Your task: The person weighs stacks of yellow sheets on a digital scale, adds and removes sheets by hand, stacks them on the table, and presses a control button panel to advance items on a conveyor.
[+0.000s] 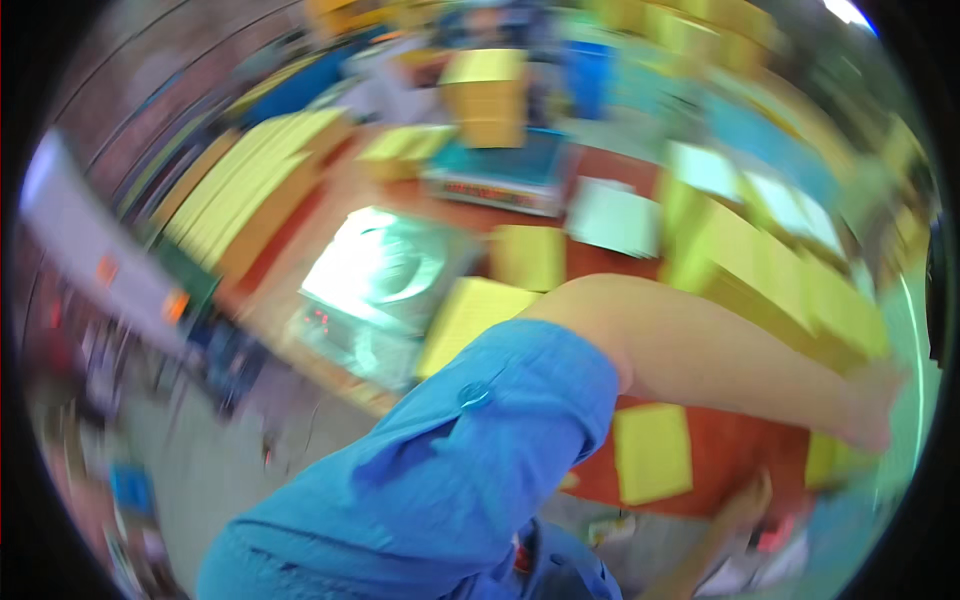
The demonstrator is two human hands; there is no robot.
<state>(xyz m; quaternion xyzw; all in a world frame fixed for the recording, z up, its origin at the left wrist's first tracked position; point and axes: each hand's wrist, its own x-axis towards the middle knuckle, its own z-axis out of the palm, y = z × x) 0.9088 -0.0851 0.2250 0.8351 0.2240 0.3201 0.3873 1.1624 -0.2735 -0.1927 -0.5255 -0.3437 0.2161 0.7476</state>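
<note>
Right of the flat, rectangular yellow pack point(652, 453) on the smooth red counter point(738, 440), the left hand point(872, 410) stretches near a blurred yellow block point(824, 462), probably because that lies far over; the right hand point(752, 502) is lower right, both hands' fingers too blurred to tell.

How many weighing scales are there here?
2: the silver-topped scale left of centre, and the teal-topped scale farther back, under a yellow stack. Others may be hidden.

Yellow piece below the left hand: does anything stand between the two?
Nothing visible does. The left hand is right by the yellow piece, though blur hides whether they touch; the right hand is off to the left.
</note>
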